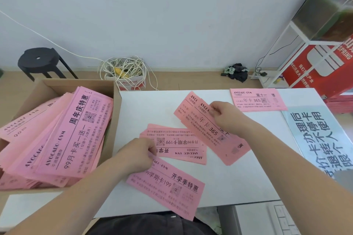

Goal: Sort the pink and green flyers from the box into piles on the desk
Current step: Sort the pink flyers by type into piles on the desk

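Observation:
A cardboard box (63,84) at the left holds a big heap of pink flyers (57,139). My left hand (135,155) pinches the corner of one pink flyer (172,187) near the white desk's front edge. My right hand (227,115) grips a few pink flyers (202,129) fanned out above the middle of the desk. A small pile of pink flyers (177,144) lies between my hands. Another pink pile (257,99) lies at the far right of the desk. No green flyer is in view.
A light blue printed sheet (321,135) lies on the desk (238,177) at the right. Behind the desk on the floor are a black stool (39,61), a box of tangled cord (124,72) and a white shelf frame (292,49) with red cartons.

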Tool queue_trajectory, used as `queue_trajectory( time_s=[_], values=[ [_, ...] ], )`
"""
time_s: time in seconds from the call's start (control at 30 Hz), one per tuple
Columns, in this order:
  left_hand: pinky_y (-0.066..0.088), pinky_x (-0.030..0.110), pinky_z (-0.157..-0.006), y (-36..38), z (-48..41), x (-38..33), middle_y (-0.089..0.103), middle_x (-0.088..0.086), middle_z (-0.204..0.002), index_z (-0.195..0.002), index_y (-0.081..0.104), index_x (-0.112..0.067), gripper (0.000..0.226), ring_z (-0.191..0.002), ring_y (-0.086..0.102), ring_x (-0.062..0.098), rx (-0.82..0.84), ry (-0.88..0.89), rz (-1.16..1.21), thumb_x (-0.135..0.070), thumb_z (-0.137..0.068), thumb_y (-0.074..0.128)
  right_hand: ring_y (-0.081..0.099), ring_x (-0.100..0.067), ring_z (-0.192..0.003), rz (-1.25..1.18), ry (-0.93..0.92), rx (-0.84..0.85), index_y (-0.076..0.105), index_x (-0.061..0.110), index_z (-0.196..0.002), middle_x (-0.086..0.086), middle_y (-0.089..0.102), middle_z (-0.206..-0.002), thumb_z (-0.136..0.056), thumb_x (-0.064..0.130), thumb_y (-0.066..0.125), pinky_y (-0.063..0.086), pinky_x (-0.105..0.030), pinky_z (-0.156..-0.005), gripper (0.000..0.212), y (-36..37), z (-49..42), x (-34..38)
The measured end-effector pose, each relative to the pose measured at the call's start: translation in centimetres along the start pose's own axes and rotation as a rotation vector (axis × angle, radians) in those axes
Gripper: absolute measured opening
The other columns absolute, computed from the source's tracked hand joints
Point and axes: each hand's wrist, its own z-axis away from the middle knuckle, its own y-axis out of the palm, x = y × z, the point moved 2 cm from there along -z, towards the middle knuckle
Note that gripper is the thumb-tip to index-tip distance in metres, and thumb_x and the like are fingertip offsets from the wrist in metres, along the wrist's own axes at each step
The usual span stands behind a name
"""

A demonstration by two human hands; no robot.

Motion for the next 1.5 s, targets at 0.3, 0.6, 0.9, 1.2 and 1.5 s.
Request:
queue_trajectory(
  time_s=[0.3, 0.6, 0.9, 1.2, 1.5],
  values=[
    [0.052, 0.034, -0.09, -2.3, 2.3, 0.5, 0.053, -0.009, -0.129, -0.14, 0.05, -0.028, 0.058, -0.115, 0.056, 0.013, -0.36, 0.002, 0.087, -0.049, -0.09, 0.069, 0.062, -0.017, -0.078, -0.024, -0.139, 0.068, 0.065, 0.025, -0.096, 0.003, 0.069, -0.088, -0.108, 0.031, 0.044, 0.046, -0.029, -0.062, 0.024, 1.5, -2.1, 4.3],
    [0.062, 0.041, -0.083, -3.5, 0.7, -2.6, 0.079, 0.002, -0.102, -0.112, 0.07, -0.016, 0.013, -0.088, 0.076, 0.027, -0.192, 0.077, 1.082, -0.014, -0.101, 0.064, 0.066, -0.013, -0.094, 0.009, -0.199, 0.199, 0.065, 0.03, -0.1, 0.009, 0.072, -0.099, -0.104, 0.031, 0.053, 0.053, -0.031, -0.08, 0.013, 0.1, -0.5, 5.9],
    [0.045, 0.034, -0.099, 1.8, 0.6, -2.5, 0.046, -0.012, -0.125, -0.128, 0.058, -0.035, 0.058, -0.118, 0.043, 0.011, 0.096, 0.337, -0.29, -0.053, -0.077, 0.079, 0.06, -0.019, -0.08, 0.546, 0.136, 0.013, 0.052, 0.028, -0.099, 0.005, 0.061, -0.09, -0.084, 0.006, 0.043, 0.041, -0.03, -0.058, 0.028, 2.2, -1.0, -0.5],
    [0.053, 0.036, -0.089, 2.2, -0.2, -2.9, 0.06, -0.014, -0.098, -0.08, 0.059, -0.032, 0.019, -0.101, 0.056, 0.014, 0.185, 0.384, -0.3, -0.041, -0.086, 0.074, 0.056, -0.02, -0.079, 0.428, 0.246, -0.021, 0.046, 0.021, -0.101, 0.001, 0.057, -0.092, -0.089, 0.005, 0.044, 0.042, -0.033, -0.061, 0.019, 1.8, 0.1, -4.9],
    [0.052, 0.034, -0.078, -9.0, -10.7, -9.8, 0.063, -0.007, -0.107, -0.112, 0.058, -0.033, 0.025, -0.1, 0.062, 0.022, -0.218, 0.179, -0.019, -0.015, -0.094, 0.061, 0.06, -0.025, -0.095, 0.546, 0.249, 0.081, 0.053, 0.026, -0.108, 0.001, 0.06, -0.103, -0.09, 0.007, 0.044, 0.054, -0.037, -0.079, 0.028, -8.0, -2.9, -7.2]
  ],
)
